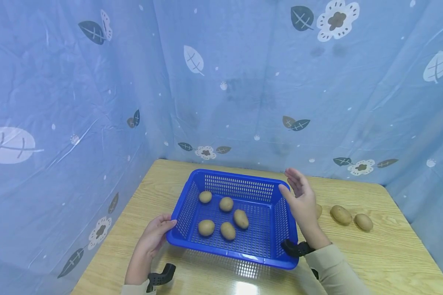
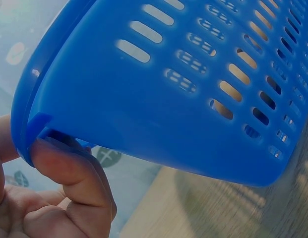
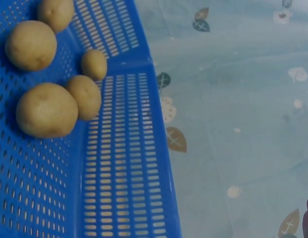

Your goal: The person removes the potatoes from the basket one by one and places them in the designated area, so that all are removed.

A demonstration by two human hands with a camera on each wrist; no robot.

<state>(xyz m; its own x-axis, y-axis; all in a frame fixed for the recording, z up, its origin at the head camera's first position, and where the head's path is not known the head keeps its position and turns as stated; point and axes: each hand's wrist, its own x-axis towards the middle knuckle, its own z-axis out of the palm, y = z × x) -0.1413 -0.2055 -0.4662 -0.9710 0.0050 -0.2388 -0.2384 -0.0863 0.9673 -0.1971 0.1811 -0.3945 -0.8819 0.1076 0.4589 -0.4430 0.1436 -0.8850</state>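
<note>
A blue plastic basket [image 1: 258,246] with slotted walls stands on the table, several potatoes [image 1: 240,219] lying spread over its floor. My left hand [image 1: 156,234] grips its left rim near the front corner, thumb on top. In the left wrist view, curled fingers [image 2: 69,168] hook beneath the rim [image 2: 25,99]. My right hand [image 1: 303,200] is raised at the basket's right rim, fingers extended and thumb apart, holding nothing. Only a sliver of that hand shows at the right wrist view's edge, while the potatoes [image 3: 47,110] in the basket appear at left.
On the wooden table [image 1: 398,246], right of the basket, lie two potatoes, an oblong one [image 1: 341,215] and a smaller one [image 1: 363,222]. Another potato [image 1: 319,210] is partly hidden behind my right hand. A blue patterned curtain [image 1: 243,102] encloses the table at the back and sides.
</note>
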